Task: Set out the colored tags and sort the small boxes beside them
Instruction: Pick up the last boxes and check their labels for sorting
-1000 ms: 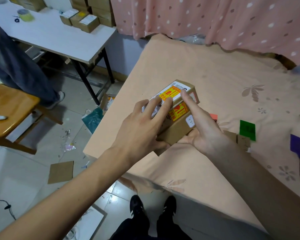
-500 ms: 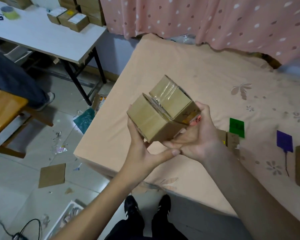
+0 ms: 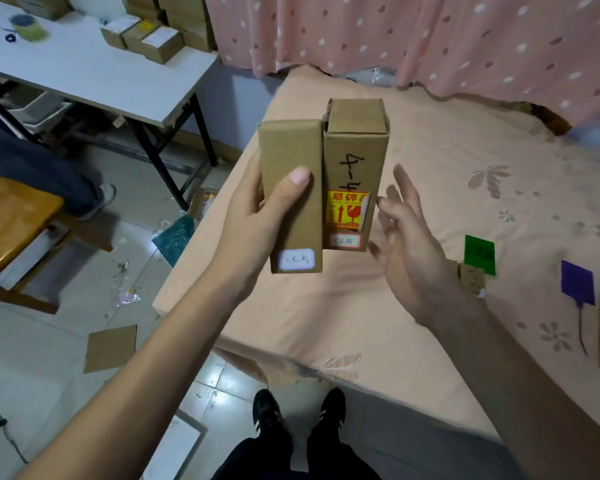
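Two boxes (image 3: 321, 181) were held upright side by side above the bed's (image 3: 378, 306) left edge, grasped in the left hand (image 3: 257, 223), the right hand (image 3: 409, 247) released beside them; their small white labels were best read before sorting toward the green tag (image 3: 479, 254).

Soft indoor light; right hand (image 3: 409, 251) motion-blurred, edges bowed.

The two boxes (image 3: 323, 181), earlier pressed on the bed under both hands, are now lifted and turned upright, labels facing the camera. The left hand (image 3: 257, 223) alone grips them; the right hand (image 3: 413, 244) has released, apparently blurred in motion.
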Motion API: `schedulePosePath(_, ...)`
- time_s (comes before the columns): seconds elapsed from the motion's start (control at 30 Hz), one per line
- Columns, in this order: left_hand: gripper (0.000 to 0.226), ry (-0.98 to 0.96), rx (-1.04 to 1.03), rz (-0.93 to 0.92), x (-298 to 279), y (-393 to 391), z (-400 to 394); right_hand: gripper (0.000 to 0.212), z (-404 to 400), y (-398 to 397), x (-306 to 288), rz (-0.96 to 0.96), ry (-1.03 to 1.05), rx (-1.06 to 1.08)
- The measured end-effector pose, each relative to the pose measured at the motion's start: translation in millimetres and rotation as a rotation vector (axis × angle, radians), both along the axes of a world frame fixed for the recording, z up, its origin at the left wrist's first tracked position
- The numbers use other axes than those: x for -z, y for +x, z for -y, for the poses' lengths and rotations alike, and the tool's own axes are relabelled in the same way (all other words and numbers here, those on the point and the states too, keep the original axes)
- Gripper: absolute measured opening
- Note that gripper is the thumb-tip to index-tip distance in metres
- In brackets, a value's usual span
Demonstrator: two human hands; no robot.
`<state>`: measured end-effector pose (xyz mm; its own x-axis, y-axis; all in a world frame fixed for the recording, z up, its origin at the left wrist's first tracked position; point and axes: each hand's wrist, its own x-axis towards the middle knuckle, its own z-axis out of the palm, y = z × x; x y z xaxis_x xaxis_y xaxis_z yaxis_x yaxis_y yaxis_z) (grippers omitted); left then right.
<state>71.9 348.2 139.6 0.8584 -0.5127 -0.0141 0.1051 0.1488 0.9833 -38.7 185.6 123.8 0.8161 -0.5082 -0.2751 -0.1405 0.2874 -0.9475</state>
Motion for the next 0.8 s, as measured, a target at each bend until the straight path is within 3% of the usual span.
schedulePosePath(0.13, 0.048, 0.041, 0.029, -0.062, -11.6, -0.9, 7.9, 0.057, -11.0, 4.0, -0.9, 0.157, -0.223, -0.076)
schedulePosePath(0.4, 0.041, 0.147, -0.002, -0.151, -29.7, 0.0, 10.0, 0.038, -32.6, 8.2, -21.8, 0.123, -0.149, 0.073)
schedulePosePath(0.67, 0.036, 0.167, 0.01, -0.192, -19.0, -9.2, 11.9, 0.039, -41.2, -3.9, -13.4, 0.101, -0.161, 0.137)
schedulePosePath(0.8, 0.049, 0.172, 0.043, -0.238, 2.0, -21.8, 22.2, 0.046, -38.7, -23.7, 4.8, 0.054, -0.156, 0.214)
